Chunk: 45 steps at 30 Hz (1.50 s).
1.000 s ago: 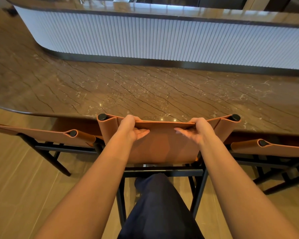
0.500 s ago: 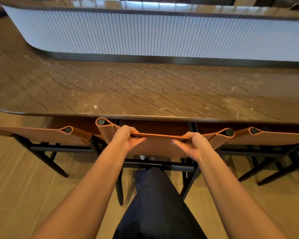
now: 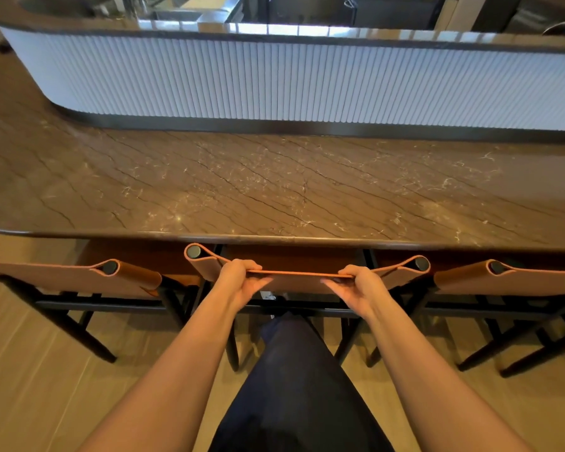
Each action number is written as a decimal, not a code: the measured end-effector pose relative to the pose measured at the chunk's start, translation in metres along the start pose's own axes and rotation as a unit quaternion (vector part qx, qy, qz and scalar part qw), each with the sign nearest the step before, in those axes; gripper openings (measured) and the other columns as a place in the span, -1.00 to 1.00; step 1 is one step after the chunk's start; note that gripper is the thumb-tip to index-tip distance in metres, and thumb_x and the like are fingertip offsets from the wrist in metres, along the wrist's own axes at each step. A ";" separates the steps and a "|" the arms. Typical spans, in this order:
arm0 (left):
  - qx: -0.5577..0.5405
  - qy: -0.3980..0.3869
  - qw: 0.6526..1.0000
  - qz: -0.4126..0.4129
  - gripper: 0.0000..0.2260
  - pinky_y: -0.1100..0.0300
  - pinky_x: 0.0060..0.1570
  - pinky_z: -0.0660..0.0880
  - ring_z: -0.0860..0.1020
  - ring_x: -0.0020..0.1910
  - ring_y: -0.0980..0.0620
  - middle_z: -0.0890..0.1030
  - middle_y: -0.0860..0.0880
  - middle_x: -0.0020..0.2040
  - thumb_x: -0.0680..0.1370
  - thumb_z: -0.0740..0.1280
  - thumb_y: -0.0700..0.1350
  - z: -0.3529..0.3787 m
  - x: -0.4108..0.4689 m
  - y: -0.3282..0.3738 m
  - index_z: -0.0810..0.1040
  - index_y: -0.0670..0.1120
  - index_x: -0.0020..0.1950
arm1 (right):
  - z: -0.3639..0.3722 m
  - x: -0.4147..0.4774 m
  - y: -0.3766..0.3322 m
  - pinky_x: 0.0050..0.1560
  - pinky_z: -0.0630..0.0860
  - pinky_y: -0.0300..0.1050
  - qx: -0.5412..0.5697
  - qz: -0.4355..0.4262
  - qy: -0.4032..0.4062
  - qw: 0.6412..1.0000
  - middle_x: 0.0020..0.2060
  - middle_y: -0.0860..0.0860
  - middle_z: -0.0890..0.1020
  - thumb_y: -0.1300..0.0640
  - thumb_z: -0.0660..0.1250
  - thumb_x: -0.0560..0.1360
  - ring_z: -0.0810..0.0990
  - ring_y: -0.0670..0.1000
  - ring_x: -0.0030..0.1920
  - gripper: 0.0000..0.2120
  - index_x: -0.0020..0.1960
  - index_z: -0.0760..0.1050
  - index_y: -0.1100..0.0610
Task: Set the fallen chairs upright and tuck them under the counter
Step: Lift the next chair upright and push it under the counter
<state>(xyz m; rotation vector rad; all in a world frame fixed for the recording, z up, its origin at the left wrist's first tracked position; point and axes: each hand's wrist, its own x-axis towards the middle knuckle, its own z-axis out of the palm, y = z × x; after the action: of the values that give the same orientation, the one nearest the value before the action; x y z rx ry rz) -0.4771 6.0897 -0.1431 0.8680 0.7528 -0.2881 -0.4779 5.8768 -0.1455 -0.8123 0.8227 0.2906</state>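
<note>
my left hand [image 3: 238, 279] and right hand [image 3: 357, 284] curl around the top edge of the chair [image 3: 299, 284]. the counter [image 3: 274, 190] lies at twelve o'clock, over its seat.

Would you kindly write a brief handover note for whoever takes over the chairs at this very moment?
Left-hand grip: holds the top edge of the middle chair.
Right-hand grip: holds the same edge.
Done: left chair and right chair stand upright, tucked under the counter; the middle one is upright, its back near the counter's edge.
Left: perhaps a final nudge, then let go; chairs out of view, cannot tell.
</note>
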 end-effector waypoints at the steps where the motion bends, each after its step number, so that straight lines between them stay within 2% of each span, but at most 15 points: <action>1: -0.004 0.000 1.000 0.002 -0.76 -0.24 0.23 0.40 0.50 0.03 -0.26 0.43 -0.21 -0.09 0.53 0.06 -0.49 0.002 0.006 0.000 0.35 -0.20 -0.19 | 0.001 0.007 -0.002 0.22 0.42 0.32 0.000 -0.001 0.001 1.000 -0.02 0.24 0.45 0.51 0.10 0.52 0.47 0.26 0.10 -0.81 -0.05 0.39 0.29; 6: -0.017 0.006 1.000 0.000 -0.76 -0.24 0.25 0.39 0.50 -0.07 -0.19 0.41 -0.16 -0.15 0.53 0.07 -0.50 0.000 0.039 0.008 0.36 -0.19 -0.17 | 0.015 0.040 -0.005 0.16 0.50 0.28 -0.006 0.002 -0.011 1.000 -0.04 0.23 0.45 0.52 0.11 0.51 0.53 0.25 0.00 -0.81 -0.08 0.39 0.28; 8: -0.015 0.010 1.000 0.002 -0.75 -0.19 0.17 0.44 0.50 -0.14 -0.14 0.39 -0.13 -0.20 0.53 0.08 -0.49 -0.002 0.045 0.010 0.37 -0.19 -0.20 | 0.015 0.046 -0.005 0.13 0.52 0.27 -0.008 0.003 -0.019 1.000 -0.03 0.24 0.46 0.52 0.12 0.50 0.55 0.25 0.00 -0.81 -0.06 0.40 0.28; 17: -0.013 0.055 0.998 -0.010 -0.78 -0.07 -0.03 0.49 0.52 -0.14 -0.16 0.44 -0.15 -0.20 0.51 0.12 -0.48 0.000 0.060 0.007 0.41 -0.21 -0.20 | 0.022 0.055 -0.012 -0.08 0.56 0.16 -0.042 0.020 0.014 0.999 -0.03 0.26 0.48 0.51 0.13 0.48 0.57 0.26 0.01 -0.81 -0.07 0.39 0.28; 21: -0.012 0.063 0.998 -0.023 -0.80 -0.08 -0.15 0.54 0.52 0.01 -0.25 0.47 -0.22 -0.10 0.50 0.11 -0.48 -0.002 0.055 0.002 0.41 -0.24 -0.18 | 0.020 0.056 -0.007 0.06 0.55 0.22 -0.047 0.042 0.025 0.998 -0.04 0.26 0.50 0.51 0.09 0.49 0.57 0.28 0.01 -0.80 -0.12 0.38 0.26; 24: -0.014 0.064 0.998 -0.024 -0.77 -0.11 -0.12 0.58 0.52 -0.10 -0.21 0.47 -0.20 -0.17 0.50 0.09 -0.49 -0.001 0.054 0.002 0.40 -0.23 -0.25 | 0.019 0.057 -0.006 0.08 0.53 0.23 -0.044 0.042 0.030 0.998 -0.09 0.25 0.50 0.51 0.08 0.50 0.57 0.26 -0.05 -0.78 -0.20 0.35 0.26; 25: -0.014 0.063 0.998 -0.025 -0.76 -0.12 -0.09 0.57 0.52 -0.12 -0.20 0.47 -0.20 -0.18 0.51 0.09 -0.49 -0.001 0.054 0.003 0.39 -0.23 -0.26 | 0.019 0.057 -0.006 0.03 0.54 0.22 -0.045 0.046 0.031 0.997 -0.08 0.25 0.51 0.50 0.08 0.50 0.57 0.26 -0.04 -0.78 -0.20 0.35 0.25; 27: -0.019 0.060 0.998 -0.031 -0.77 -0.09 -0.17 0.57 0.52 -0.13 -0.19 0.48 -0.20 -0.16 0.51 0.09 -0.49 -0.001 0.054 0.004 0.39 -0.23 -0.23 | 0.020 0.055 -0.007 -0.04 0.54 0.21 -0.042 0.052 0.031 0.997 -0.11 0.24 0.50 0.50 0.09 0.50 0.57 0.26 0.00 -0.77 -0.21 0.35 0.24; 30: -0.027 0.062 0.997 -0.036 -0.80 -0.12 -0.15 0.54 0.55 -0.11 -0.21 0.50 -0.23 -0.10 0.50 0.10 -0.49 -0.003 0.055 0.003 0.40 -0.24 -0.16 | 0.022 0.053 -0.009 0.03 0.55 0.24 -0.030 0.062 0.031 0.997 -0.19 0.22 0.49 0.51 0.08 0.49 0.57 0.27 0.02 -0.75 -0.22 0.35 0.23; 35: -0.023 0.085 0.996 -0.023 -0.79 -0.12 -0.05 0.54 0.55 -0.15 -0.15 0.49 -0.17 -0.21 0.50 0.11 -0.49 -0.002 0.060 -0.001 0.39 -0.23 -0.18 | 0.023 0.053 -0.010 -0.11 0.58 0.17 -0.032 0.070 0.047 0.996 -0.23 0.20 0.48 0.51 0.09 0.48 0.46 0.32 0.31 -0.77 -0.20 0.34 0.22; 37: -0.022 0.088 0.996 -0.023 -0.80 -0.08 -0.17 0.55 0.55 -0.14 -0.16 0.48 -0.17 -0.20 0.50 0.11 -0.49 -0.002 0.059 0.000 0.40 -0.23 -0.17 | 0.023 0.054 -0.010 -0.21 0.60 0.13 -0.040 0.072 0.050 0.995 -0.17 0.22 0.51 0.50 0.09 0.47 0.56 0.29 0.20 -0.78 -0.18 0.35 0.22; 39: -0.023 0.089 0.996 -0.022 -0.80 -0.05 -0.23 0.53 0.54 -0.13 -0.18 0.48 -0.19 -0.16 0.50 0.11 -0.48 -0.001 0.057 0.000 0.40 -0.23 -0.16 | 0.023 0.054 -0.011 -0.32 0.61 0.10 -0.049 0.072 0.052 0.995 -0.15 0.22 0.54 0.51 0.10 0.47 0.64 0.23 -0.03 -0.78 -0.16 0.36 0.23; 41: -0.024 0.097 0.995 -0.026 -0.81 -0.04 -0.24 0.53 0.54 -0.11 -0.19 0.49 -0.20 -0.13 0.51 0.12 -0.48 -0.001 0.057 0.000 0.40 -0.23 -0.15 | 0.021 0.056 -0.012 -0.34 0.60 0.09 -0.054 0.077 0.060 0.994 -0.19 0.21 0.55 0.50 0.12 0.47 0.66 0.17 -0.22 -0.79 -0.16 0.37 0.23; 42: -0.020 0.098 0.995 -0.024 -0.81 -0.02 -0.26 0.53 0.55 -0.11 -0.19 0.49 -0.21 -0.12 0.50 0.12 -0.48 -0.001 0.057 0.000 0.40 -0.23 -0.15 | 0.019 0.057 -0.012 -0.34 0.60 0.08 -0.062 0.082 0.061 0.993 -0.20 0.20 0.56 0.48 0.13 0.48 0.66 0.15 -0.26 -0.81 -0.15 0.38 0.23; 45: -0.015 0.109 0.994 -0.013 -0.81 -0.04 -0.25 0.56 0.55 -0.11 -0.19 0.49 -0.21 -0.13 0.49 0.13 -0.49 0.000 0.057 0.000 0.39 -0.23 -0.15 | 0.015 0.059 -0.012 -0.33 0.60 0.05 -0.090 0.087 0.068 0.990 -0.17 0.19 0.56 0.44 0.18 0.50 0.65 0.14 -0.14 -0.86 -0.10 0.41 0.24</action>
<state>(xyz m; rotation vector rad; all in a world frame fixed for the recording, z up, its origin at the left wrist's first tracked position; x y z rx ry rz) -0.4365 6.0939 -0.1834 0.8704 0.9686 -0.2065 -0.4245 5.8759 -0.1767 -0.9375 1.0074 0.4726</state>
